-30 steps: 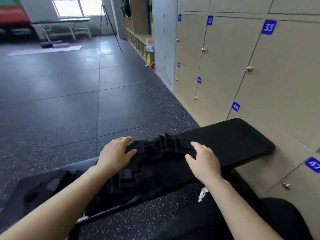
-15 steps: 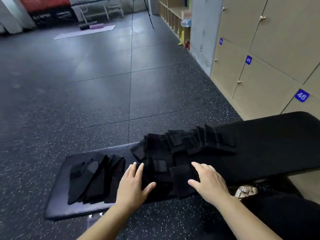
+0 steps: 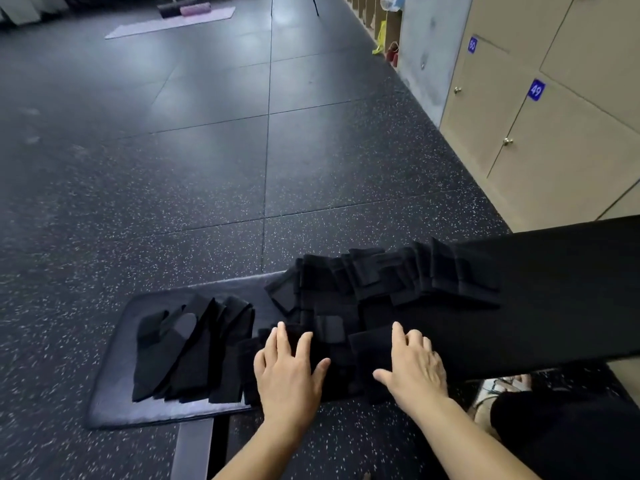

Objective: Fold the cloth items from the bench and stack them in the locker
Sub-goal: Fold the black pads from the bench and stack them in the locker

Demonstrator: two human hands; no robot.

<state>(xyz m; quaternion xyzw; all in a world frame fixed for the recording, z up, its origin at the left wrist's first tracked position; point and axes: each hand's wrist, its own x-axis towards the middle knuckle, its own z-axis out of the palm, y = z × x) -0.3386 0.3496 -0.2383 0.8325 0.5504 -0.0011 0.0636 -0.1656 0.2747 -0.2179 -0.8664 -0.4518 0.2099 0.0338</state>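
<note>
A long black padded bench [image 3: 554,289] runs across the lower view. A heap of several folded black cloths [image 3: 381,282] lies overlapping along its middle. Several unfolded black cloths [image 3: 194,351] are fanned out on the bench's left end. My left hand [image 3: 287,372] rests flat, fingers spread, on the near edge of the folded heap. My right hand [image 3: 412,365] lies flat on a folded black piece just to the right. Neither hand is gripping cloth. The beige lockers [image 3: 540,140] at the right have their doors closed.
Dark speckled rubber floor [image 3: 207,150] stretches ahead. Locker doors numbered 49 [image 3: 536,89] and 50 line the right wall beside a grey concrete pillar [image 3: 429,46]. A purple mat [image 3: 173,22] lies far off. My knee and sandalled foot [image 3: 498,393] are under the bench's right part.
My head has turned left and down, bringing the bench's left end and the unfolded cloths into view. Both hands slid from the heap's far side to its near edge.
</note>
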